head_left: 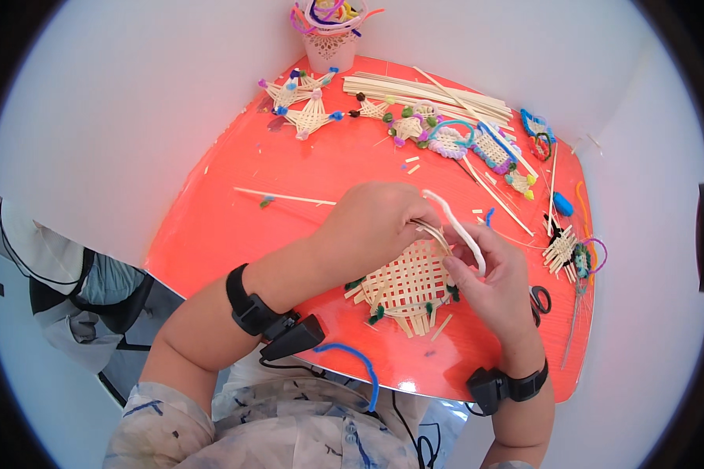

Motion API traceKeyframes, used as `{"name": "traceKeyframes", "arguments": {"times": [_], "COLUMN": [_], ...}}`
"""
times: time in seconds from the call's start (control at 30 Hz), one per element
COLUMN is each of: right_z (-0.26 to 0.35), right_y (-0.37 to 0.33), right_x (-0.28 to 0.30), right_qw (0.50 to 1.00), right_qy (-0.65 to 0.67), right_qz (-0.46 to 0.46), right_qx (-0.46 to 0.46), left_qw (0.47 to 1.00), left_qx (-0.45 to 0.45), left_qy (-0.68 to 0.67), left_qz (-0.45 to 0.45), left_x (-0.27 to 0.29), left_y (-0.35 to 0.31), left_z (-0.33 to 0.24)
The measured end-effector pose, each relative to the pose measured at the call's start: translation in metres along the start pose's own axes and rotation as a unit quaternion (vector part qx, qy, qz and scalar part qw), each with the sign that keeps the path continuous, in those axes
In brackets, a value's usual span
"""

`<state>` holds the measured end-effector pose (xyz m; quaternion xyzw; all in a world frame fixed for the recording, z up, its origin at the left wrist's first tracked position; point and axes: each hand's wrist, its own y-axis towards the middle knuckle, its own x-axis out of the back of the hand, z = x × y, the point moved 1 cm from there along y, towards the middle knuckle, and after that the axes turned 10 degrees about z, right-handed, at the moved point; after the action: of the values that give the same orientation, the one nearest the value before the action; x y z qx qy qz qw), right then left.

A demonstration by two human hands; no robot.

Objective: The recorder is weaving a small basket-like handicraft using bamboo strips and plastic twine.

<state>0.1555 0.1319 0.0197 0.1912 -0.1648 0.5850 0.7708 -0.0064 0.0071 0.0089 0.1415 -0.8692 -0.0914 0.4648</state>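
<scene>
Two hands meet at the far edge of the woven splint lattice [409, 275] over the red tabletop [219, 227]: the left hand [375, 215] pinches its strip ends, and the right hand [496, 283] grips a white pipe cleaner [461, 227] between curled fingers. Black-handled scissors [547, 295] lie right of the lattice; a blue pipe cleaner [361, 359] curves on its near side.
</scene>
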Motion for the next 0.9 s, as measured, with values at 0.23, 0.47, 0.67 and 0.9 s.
{"name": "traceKeyframes", "arguments": {"times": [0.23,0.47,0.67,0.9], "right_z": [-0.007,-0.017,-0.016,-0.007], "right_y": [0.0,0.0,0.001,0.001], "right_x": [-0.003,-0.003,-0.002,-0.01], "right_qw": [0.989,0.979,0.983,0.995], "right_qy": [0.137,0.198,0.179,0.081], "right_qz": [0.004,0.013,0.009,-0.002], "right_qx": [-0.063,-0.049,-0.047,-0.053], "left_qw": [0.999,0.992,0.993,0.992], "left_qx": [0.011,0.07,0.054,0.085], "left_qy": [-0.037,-0.099,-0.093,-0.065], "left_qz": [0.017,0.046,0.051,0.072], "left_x": [-0.002,0.002,0.001,0.003], "left_y": [0.0,0.001,0.001,0.002], "left_z": [0.0,0.0,0.0,-0.001]}}
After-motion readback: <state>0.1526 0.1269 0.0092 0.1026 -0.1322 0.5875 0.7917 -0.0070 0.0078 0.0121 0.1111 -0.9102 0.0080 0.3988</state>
